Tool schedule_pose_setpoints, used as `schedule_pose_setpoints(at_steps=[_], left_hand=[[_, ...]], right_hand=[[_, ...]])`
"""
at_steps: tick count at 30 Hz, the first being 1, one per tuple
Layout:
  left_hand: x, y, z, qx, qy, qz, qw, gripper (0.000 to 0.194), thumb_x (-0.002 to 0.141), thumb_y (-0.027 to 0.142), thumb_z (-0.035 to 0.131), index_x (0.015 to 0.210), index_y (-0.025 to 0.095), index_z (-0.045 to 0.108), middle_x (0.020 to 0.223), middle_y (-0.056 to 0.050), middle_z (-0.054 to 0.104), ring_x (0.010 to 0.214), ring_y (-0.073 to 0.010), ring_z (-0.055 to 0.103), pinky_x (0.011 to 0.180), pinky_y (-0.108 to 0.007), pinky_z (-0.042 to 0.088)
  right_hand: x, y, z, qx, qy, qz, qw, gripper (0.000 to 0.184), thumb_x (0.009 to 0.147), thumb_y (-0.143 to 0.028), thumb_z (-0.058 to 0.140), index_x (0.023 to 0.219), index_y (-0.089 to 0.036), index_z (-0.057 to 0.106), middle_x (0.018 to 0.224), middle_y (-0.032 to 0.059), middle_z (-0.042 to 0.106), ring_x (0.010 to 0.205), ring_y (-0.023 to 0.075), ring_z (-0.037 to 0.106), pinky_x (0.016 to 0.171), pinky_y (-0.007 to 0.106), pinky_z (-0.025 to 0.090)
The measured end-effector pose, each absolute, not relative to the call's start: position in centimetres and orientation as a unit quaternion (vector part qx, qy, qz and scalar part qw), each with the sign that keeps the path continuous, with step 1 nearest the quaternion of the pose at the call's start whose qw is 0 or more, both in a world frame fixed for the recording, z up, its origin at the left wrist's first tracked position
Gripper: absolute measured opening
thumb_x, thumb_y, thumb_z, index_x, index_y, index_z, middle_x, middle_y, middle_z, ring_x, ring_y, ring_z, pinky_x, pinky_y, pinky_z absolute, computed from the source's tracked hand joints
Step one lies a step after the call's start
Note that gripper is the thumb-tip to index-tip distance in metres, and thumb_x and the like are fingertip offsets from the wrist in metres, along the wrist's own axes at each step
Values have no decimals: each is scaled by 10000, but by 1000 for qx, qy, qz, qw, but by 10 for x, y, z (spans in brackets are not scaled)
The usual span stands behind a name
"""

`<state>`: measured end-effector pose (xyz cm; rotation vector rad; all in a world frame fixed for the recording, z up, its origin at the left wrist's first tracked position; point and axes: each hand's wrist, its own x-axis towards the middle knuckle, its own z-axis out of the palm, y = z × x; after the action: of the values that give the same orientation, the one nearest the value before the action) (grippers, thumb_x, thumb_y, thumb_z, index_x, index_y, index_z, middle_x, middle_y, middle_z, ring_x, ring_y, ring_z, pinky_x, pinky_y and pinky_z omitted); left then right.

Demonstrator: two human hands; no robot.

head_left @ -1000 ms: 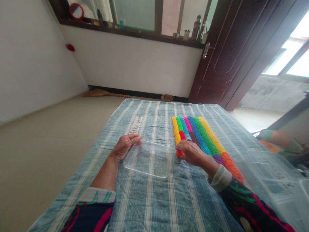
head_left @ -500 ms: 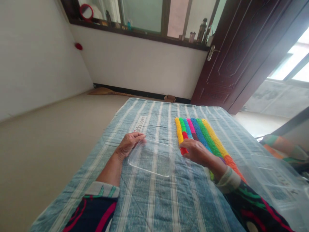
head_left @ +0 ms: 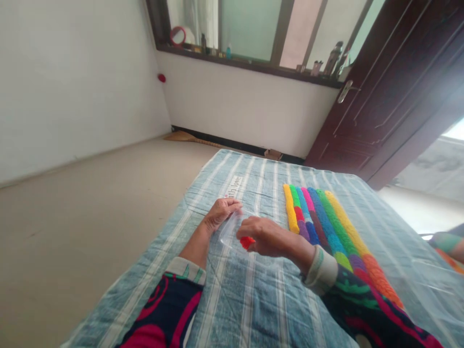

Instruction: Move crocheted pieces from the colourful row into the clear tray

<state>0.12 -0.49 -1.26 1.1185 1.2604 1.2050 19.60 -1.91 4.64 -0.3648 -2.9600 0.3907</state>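
Observation:
My left hand rests with curled fingers on the far left corner of a clear plastic tray lying on the striped blue cloth. Over that tray, my right hand pinches a small fuzzy red piece, and it hides most of the tray. To the right lies a row of fuzzy coloured strips, side by side: yellow, green, red, pink, blue, purple and orange.
The cloth-covered table ends at the left and far sides, with beige floor beyond. Clear plastic sheeting lies at the right edge. A dark wooden door stands behind, and a window ledge holds bottles.
My right hand has lifted a red piece from the row of strips and carried it left over the clear tray. The left hand stays on the tray. The view has shifted.

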Motion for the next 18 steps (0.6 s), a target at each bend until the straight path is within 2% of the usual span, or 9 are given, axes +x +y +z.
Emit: schedule_pose_setpoints(at_steps=[4,7,18], left_hand=[[2,-6,-14,470,521,501,507,266,653,379,745,743,132,702,605,-22,681,462,-99,501,485,-234,365],[3,-4,-18,464,514,504,517,259,650,373,743,748,136,699,587,-21,673,477,-115,532,492,-237,380],[3,-2,-23,451,506,507,532,278,641,367,756,757,122,693,595,-33,676,492,-121,569,517,-234,425]], right_hand=[[175,-14,33,-80,-987,139,28,188,750,-44,611,869,-189,620,848,12,609,782,140,538,685,243,395],[169,-13,25,-53,-986,161,12,193,762,-32,587,876,-182,628,841,12,609,776,134,542,708,239,412],[170,-20,21,-68,-969,233,37,225,812,-31,533,964,-182,602,896,25,596,803,139,550,764,247,451]])
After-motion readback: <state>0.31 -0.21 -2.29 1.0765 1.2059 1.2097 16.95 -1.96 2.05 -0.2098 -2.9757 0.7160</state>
